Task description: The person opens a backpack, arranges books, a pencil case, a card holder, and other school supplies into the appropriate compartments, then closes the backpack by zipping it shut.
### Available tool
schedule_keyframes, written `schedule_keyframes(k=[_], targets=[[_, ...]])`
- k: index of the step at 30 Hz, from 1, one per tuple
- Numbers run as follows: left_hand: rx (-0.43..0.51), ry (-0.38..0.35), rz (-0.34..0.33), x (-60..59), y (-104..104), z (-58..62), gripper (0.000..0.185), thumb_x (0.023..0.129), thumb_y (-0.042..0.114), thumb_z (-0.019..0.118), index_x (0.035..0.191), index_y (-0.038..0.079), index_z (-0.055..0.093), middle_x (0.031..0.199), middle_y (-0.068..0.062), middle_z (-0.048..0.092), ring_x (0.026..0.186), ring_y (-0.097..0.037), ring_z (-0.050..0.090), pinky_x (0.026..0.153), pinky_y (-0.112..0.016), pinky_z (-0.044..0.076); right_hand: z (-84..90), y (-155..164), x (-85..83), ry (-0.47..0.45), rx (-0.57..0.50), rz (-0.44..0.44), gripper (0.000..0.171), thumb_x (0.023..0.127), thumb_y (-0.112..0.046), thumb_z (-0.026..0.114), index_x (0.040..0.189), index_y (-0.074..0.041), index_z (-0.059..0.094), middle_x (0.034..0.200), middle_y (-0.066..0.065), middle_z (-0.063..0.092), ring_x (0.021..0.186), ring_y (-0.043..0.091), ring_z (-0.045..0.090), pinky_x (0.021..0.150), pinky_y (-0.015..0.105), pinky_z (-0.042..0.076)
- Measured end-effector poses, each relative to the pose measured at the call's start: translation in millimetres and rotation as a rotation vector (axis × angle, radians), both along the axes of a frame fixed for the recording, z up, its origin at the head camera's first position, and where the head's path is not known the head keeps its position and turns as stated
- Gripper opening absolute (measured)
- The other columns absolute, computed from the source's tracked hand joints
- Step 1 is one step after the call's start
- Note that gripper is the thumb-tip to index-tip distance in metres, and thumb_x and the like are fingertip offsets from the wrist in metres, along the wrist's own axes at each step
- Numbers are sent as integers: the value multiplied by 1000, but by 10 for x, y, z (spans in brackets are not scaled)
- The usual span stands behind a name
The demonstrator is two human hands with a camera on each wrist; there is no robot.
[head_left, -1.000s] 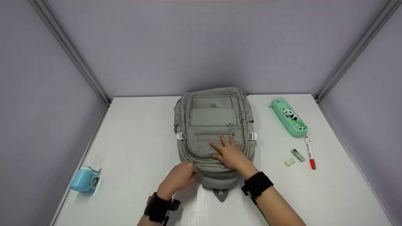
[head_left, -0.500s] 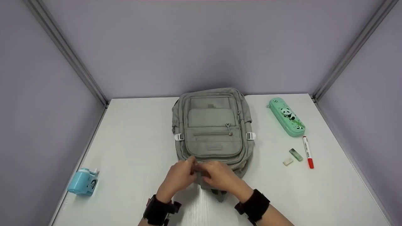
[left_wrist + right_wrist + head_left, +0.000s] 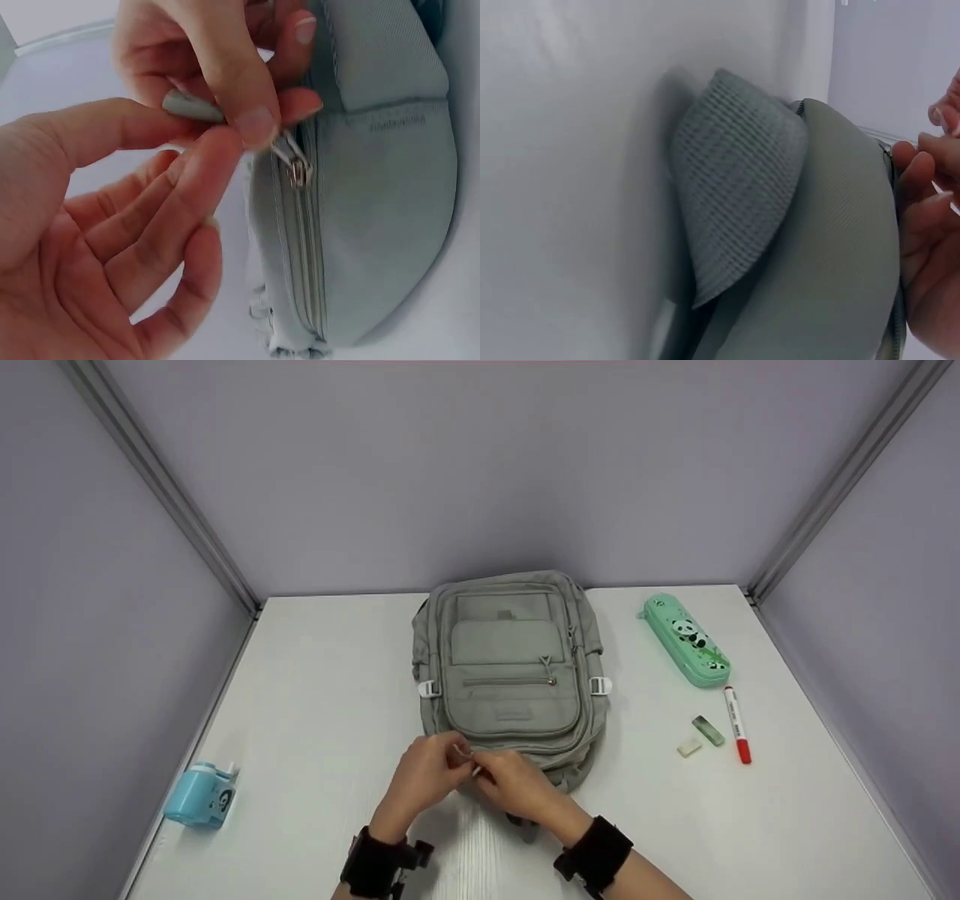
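A grey-green backpack [image 3: 506, 641] lies front side up on the white table. Both hands meet at its near end, by a zipper [image 3: 306, 255]. In the left wrist view, my left hand [image 3: 112, 217] pinches the pale grey zipper pull [image 3: 187, 106] between thumb and index finger, other fingers loosely bent. My right hand [image 3: 517, 786] pinches the same pull close to the metal slider [image 3: 298, 172], its thumb over it. In the right wrist view, the backpack's padded end [image 3: 832, 225] and a triangular fabric tab [image 3: 739, 180] hide much of the work.
To the right lie a green panda pencil case [image 3: 686, 641], a red-capped white marker [image 3: 737, 724], a green-and-white eraser [image 3: 708, 730] and a small whitish piece [image 3: 688, 747]. A light blue pencil sharpener [image 3: 199, 795] stands at the left edge. Walls enclose the table's back and sides.
My right hand has left the backpack's front panel, where it lay spread, and come to the near end beside the left hand. Both now pinch the zipper pull. The backpack has barely moved.
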State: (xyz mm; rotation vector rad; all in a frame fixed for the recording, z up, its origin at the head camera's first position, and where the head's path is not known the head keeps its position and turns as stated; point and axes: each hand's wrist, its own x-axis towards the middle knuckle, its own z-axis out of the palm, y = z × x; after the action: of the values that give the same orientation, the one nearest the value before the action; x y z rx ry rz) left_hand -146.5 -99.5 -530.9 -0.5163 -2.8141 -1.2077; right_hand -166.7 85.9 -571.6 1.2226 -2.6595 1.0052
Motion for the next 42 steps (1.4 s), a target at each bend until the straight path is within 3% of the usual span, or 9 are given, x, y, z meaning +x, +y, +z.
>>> schedule_keyframes(k=[4, 7, 11, 14, 20, 29, 34, 42], targets=[[-127, 156, -26, -81, -78, -146, 24, 78, -5, 73, 100, 5, 73, 101, -6, 69, 91, -23, 66, 78, -38, 53, 6, 21, 17, 15, -35, -37, 8, 85, -1, 68, 87, -8, 65, 81, 3, 67, 69, 9, 63, 59, 19, 50], [-218, 288, -80, -127, -137, -284, 34, 75, -8, 77, 106, 6, 75, 113, -9, 66, 103, -27, 63, 88, -42, 50, 5, 28, 20, 18, -43, -70, 11, 80, 1, 68, 81, -9, 63, 75, 0, 64, 64, 7, 59, 56, 18, 47], [-264, 451, -120, -183, -179, -425, 32, 73, -1, 83, 102, 12, 78, 106, -6, 69, 98, -23, 65, 87, -41, 50, 14, 36, 23, 4, -33, -99, 11, 79, 2, 69, 83, -7, 67, 79, 2, 68, 70, 8, 64, 61, 18, 51], [-274, 514, -102, -205, -191, -474, 27, 73, 1, 84, 97, 14, 80, 99, -3, 70, 92, -21, 66, 83, -38, 52, 38, 46, 37, -7, -33, -105, 10, 81, 3, 69, 86, -5, 71, 81, 4, 70, 72, 10, 66, 63, 20, 53], [-299, 483, -56, -193, -185, -497, 24, 73, 7, 84, 95, 15, 80, 101, -2, 72, 92, -21, 67, 76, -36, 55, 72, 137, 62, 3, -25, -145, 11, 80, 3, 68, 81, -6, 74, 75, 2, 70, 66, 8, 65, 58, 21, 52], [-323, 465, -40, -186, -170, -500, 25, 71, 9, 85, 94, 15, 80, 101, -2, 73, 92, -22, 68, 75, -37, 56, 114, 464, 80, -49, -24, -193, 12, 79, 3, 70, 79, -8, 74, 73, -2, 69, 61, 4, 59, 56, 22, 50], [-326, 450, -41, -173, -177, -498, 25, 71, 11, 85, 95, 15, 80, 102, -2, 72, 93, -22, 68, 75, -36, 56, 161, 702, 82, -108, -27, -195, 9, 81, 0, 73, 81, -8, 76, 74, -4, 69, 62, 3, 58, 57, 23, 50], [-317, 491, -57, -177, -169, -489, 19, 76, 6, 83, 93, 13, 80, 98, -2, 71, 90, -21, 68, 71, -33, 56, 219, 1058, 67, -283, -21, -132, 8, 87, 0, 70, 89, -5, 76, 73, -3, 68, 58, 2, 58, 54, 24, 49]])
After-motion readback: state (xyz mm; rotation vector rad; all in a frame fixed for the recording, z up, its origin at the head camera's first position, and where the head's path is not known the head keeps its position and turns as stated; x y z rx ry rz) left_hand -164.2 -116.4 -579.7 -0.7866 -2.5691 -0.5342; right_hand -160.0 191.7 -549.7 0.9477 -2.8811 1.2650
